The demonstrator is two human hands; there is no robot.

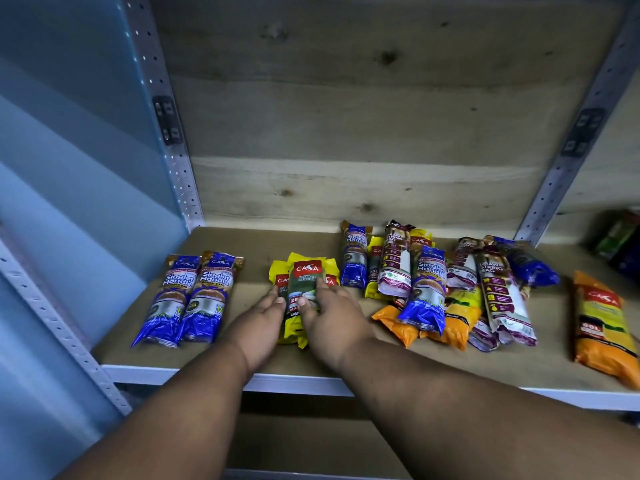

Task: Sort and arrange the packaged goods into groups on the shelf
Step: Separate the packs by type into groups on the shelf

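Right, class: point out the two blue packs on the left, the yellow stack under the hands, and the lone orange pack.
blue packs [187, 299], head view: seam where the pair meet.
yellow stack [308, 268], head view: top pack's red label.
orange pack [604, 327], head view: middle of its front.

Dim, bluish light from the left; wide-angle bending at edges, corners soft and blurred.
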